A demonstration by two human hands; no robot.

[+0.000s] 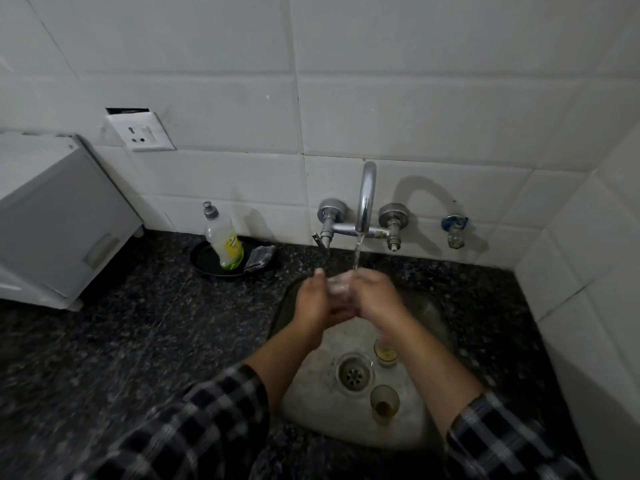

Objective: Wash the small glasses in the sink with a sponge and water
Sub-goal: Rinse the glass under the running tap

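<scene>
Curled fingers of left hand [313, 303] and right hand [377, 296] are wrapped round a small glass [341, 288], blurred and largely covered, under the tap [366, 202] stream. Whether a sponge is held cannot be told. In the sink [311, 403], a second glass [386, 355] is partly hidden by the right forearm; a third glass [384, 403] is seen upright.

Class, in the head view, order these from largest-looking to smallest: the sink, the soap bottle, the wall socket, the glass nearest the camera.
1. sink
2. soap bottle and wall socket: they look about alike, so unranked
3. nearest glass, smallest even though closeness to the camera enlarges it
</scene>
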